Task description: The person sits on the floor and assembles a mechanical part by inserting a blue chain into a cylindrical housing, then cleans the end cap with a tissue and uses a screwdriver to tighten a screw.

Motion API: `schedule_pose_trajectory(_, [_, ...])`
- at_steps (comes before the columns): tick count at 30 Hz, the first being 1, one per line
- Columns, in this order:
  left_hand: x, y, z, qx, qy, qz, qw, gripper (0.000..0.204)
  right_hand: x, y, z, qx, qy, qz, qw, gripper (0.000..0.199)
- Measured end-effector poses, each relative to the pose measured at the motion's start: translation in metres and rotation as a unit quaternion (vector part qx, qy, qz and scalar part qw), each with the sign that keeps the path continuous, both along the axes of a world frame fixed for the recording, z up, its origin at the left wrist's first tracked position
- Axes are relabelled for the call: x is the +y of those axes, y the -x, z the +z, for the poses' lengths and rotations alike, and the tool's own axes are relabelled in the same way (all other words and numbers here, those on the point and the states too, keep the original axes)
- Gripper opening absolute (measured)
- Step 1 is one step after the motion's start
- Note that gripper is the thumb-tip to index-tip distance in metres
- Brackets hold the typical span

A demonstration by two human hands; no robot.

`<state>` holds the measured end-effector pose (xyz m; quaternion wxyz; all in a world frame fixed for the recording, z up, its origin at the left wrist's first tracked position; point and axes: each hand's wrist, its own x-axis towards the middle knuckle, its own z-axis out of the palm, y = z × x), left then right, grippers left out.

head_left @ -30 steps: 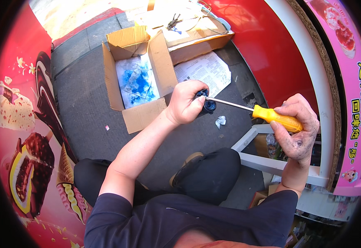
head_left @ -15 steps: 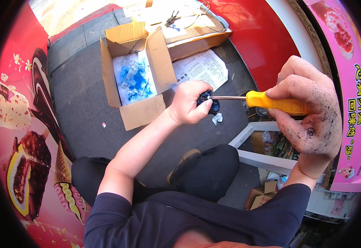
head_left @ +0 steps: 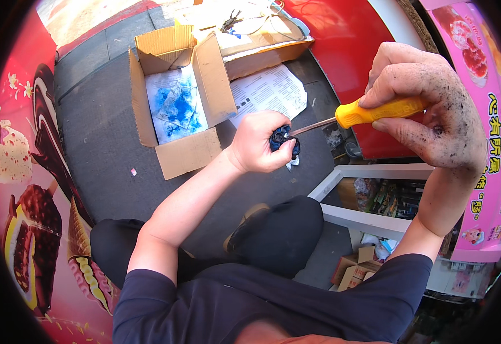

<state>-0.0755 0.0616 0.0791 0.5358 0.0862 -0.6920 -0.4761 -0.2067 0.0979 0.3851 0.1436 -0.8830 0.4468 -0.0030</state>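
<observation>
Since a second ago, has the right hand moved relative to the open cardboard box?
Yes. The right hand, gripping the yellow screwdriver, has risen in the head view, now about level with the cardboard box; earlier it sat lower than the box.

Short dark navy sleeves, forearms bare. Black trousers over the knees, a dark shoe with tan sole [head_left: 244, 226] peeking between. Right hand [head_left: 428, 109] speckled with black grime; left hand [head_left: 256, 143] cleaner.

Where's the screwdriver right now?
In the head view it is at upper right: the right hand grips the screwdriver by its yellow handle, and its tip meets the small dark part held in the left hand, near the open cardboard box.
</observation>
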Motion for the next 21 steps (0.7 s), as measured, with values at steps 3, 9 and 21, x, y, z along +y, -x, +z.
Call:
schedule_pose_trajectory(3, [0.000,0.001,0.001,0.007,0.006,0.008,1.000,0.027,0.001,-0.007,0.005,0.039,-0.022,-0.021,0.999,0.026])
schedule_pose_trajectory(9, [0.003,0.002,0.001,0.003,0.013,-0.003,1.000,0.025,0.015,-0.023,0.008,0.043,-0.011,-0.142,0.989,0.023])
schedule_pose_trajectory(21, [0.001,0.002,0.002,0.022,0.008,0.016,1.000,0.024,0.031,-0.023,-0.006,0.019,0.076,-0.294,0.953,0.028])
